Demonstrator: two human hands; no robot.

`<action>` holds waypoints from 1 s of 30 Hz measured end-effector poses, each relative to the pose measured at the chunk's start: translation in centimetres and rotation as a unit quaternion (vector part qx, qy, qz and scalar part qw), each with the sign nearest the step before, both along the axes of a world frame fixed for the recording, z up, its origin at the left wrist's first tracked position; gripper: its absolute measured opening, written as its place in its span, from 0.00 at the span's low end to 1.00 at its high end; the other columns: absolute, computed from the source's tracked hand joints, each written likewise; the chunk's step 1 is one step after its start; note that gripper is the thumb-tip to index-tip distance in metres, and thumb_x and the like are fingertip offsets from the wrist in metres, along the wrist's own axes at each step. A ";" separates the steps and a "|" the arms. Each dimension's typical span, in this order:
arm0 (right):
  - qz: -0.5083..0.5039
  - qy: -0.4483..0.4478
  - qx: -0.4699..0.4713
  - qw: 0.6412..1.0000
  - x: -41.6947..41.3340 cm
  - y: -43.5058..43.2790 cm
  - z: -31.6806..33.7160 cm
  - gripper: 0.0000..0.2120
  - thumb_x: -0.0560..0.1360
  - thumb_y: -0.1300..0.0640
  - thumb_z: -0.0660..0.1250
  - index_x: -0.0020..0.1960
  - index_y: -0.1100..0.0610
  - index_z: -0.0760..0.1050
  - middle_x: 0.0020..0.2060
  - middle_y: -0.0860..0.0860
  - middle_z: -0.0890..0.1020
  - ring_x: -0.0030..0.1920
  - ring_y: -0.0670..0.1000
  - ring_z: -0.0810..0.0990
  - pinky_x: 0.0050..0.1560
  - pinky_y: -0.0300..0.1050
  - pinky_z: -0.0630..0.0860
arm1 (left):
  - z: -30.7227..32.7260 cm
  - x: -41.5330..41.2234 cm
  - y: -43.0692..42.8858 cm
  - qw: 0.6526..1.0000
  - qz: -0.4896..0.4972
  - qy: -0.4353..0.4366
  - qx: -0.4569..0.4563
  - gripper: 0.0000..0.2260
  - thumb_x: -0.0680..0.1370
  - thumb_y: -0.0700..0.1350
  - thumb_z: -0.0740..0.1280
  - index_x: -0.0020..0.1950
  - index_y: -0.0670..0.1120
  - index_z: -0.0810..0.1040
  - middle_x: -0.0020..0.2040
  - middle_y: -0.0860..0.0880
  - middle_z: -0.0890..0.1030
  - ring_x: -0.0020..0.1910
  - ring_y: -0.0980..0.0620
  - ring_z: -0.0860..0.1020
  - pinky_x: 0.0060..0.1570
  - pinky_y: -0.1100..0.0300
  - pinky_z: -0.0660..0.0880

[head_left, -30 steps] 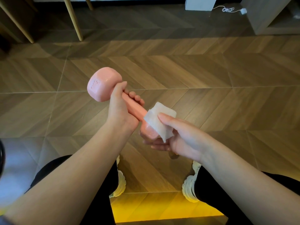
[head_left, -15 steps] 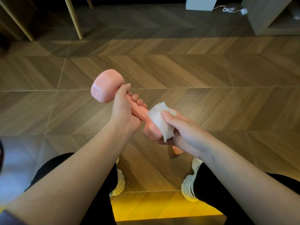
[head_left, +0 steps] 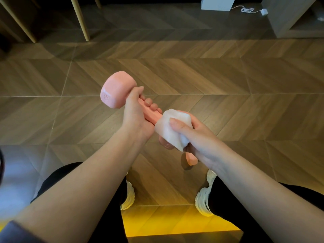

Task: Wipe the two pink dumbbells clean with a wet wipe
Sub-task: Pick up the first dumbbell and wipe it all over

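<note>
The left hand (head_left: 135,118) is gripping the bar of a pink dumbbell (head_left: 117,92). Its fingers are curling round just below the far head and the thumb is lying up against that head. The dumbbell is being held in the air above the floor (head_left: 228,85), tilting: far head up and to the left, near head down toward the person. The right hand (head_left: 198,137) is clamping a white wet wipe (head_left: 168,130) over the near head, thumb pressing on top, fingers wrapping round the far side. The wipe is covering most of that head, with only a small pink patch showing at its lower left edge. Both hands are working close together on the one dumbbell, nearly touching at the bar.

A second pink dumbbell (head_left: 191,160) is lying on the wood-pattern floor just under the right wrist — only one end is showing, the rest is hidden by the arm.

Dark trousers (head_left: 233,216) and white shoes (head_left: 203,202) are showing at the bottom. Far back, wooden furniture legs (head_left: 79,18) are standing upper left, and a white cable (head_left: 249,10) is lying upper right beside a grey cabinet (head_left: 289,16).
</note>
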State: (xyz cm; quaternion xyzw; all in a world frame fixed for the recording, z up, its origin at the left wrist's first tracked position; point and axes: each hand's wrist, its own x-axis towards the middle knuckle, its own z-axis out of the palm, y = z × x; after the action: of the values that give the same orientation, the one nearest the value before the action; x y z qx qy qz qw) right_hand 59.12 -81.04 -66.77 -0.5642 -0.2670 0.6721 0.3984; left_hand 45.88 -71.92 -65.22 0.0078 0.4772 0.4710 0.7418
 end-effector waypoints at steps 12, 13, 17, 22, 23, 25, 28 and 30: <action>0.029 0.088 -0.043 0.995 0.7 0.6 1.1 0.24 0.72 0.49 0.72 0.66 0.52 0.75 0.54 0.53 0.82 0.52 0.53 0.79 0.54 0.53 0.74 | 0.4 -0.6 0.5 0.999 0.018 -0.005 0.026 0.15 0.77 0.46 0.64 0.32 0.49 0.64 0.25 0.53 0.62 0.22 0.54 0.61 0.27 0.61 0.65; 0.039 0.092 -0.059 0.993 0.7 0.7 1.2 0.26 0.69 0.47 0.72 0.66 0.53 0.75 0.53 0.53 0.82 0.51 0.53 0.80 0.54 0.53 0.75 | 0.5 -0.6 0.5 0.999 0.018 -0.005 0.029 0.15 0.77 0.46 0.63 0.32 0.49 0.64 0.25 0.53 0.61 0.22 0.54 0.60 0.26 0.62 0.64; 0.082 0.114 -0.098 0.985 0.4 0.4 1.2 0.32 0.66 0.38 0.70 0.65 0.55 0.77 0.52 0.57 0.83 0.54 0.62 0.83 0.56 0.54 0.78 | 0.6 -0.4 0.5 0.999 0.021 -0.001 0.040 0.14 0.77 0.45 0.61 0.34 0.48 0.62 0.26 0.53 0.60 0.22 0.54 0.59 0.26 0.63 0.64; 0.049 0.000 -0.039 0.998 0.4 0.4 1.0 0.32 0.68 0.37 0.73 0.67 0.50 0.73 0.56 0.53 0.84 0.54 0.56 0.84 0.46 0.46 0.79 | 0.3 0.2 0.2 0.999 0.039 -0.003 0.002 0.12 0.76 0.42 0.64 0.35 0.46 0.65 0.25 0.51 0.68 0.23 0.54 0.68 0.29 0.63 0.70; 0.043 -0.025 -0.026 0.998 0.4 0.4 1.0 0.35 0.64 0.37 0.75 0.67 0.48 0.73 0.58 0.52 0.83 0.55 0.54 0.83 0.47 0.47 0.80 | 0.2 0.3 0.1 0.999 0.039 0.002 -0.007 0.11 0.76 0.41 0.64 0.35 0.46 0.66 0.25 0.51 0.68 0.22 0.54 0.69 0.29 0.64 0.70; 0.036 -0.062 -0.015 0.997 0.3 0.3 0.7 0.38 0.57 0.39 0.78 0.63 0.46 0.72 0.59 0.50 0.81 0.57 0.52 0.82 0.54 0.50 0.82 | 0.0 0.6 -0.1 0.999 0.029 0.008 -0.018 0.11 0.77 0.41 0.64 0.36 0.47 0.65 0.24 0.53 0.67 0.21 0.56 0.67 0.29 0.64 0.69; 0.043 -0.068 -0.022 0.997 0.0 0.2 0.6 0.35 0.54 0.42 0.79 0.58 0.41 0.71 0.59 0.49 0.79 0.57 0.51 0.81 0.58 0.52 0.81 | -0.2 0.7 -0.2 1.000 0.007 0.020 -0.008 0.11 0.77 0.42 0.64 0.38 0.48 0.65 0.24 0.54 0.66 0.20 0.56 0.66 0.27 0.64 0.68; 0.051 -0.083 -0.021 0.995 0.0 0.2 0.5 0.36 0.52 0.40 0.79 0.57 0.41 0.70 0.58 0.48 0.79 0.57 0.51 0.81 0.58 0.51 0.80 | -0.3 0.8 -0.3 1.000 -0.002 0.029 0.001 0.11 0.77 0.42 0.64 0.38 0.48 0.65 0.24 0.53 0.66 0.20 0.56 0.66 0.26 0.64 0.68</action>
State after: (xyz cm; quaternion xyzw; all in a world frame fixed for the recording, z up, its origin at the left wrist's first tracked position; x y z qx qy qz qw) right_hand 59.10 -80.85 -66.29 -0.6121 -0.3134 0.6479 0.3276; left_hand 46.71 -72.27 -65.48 0.0231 0.4979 0.4692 0.7290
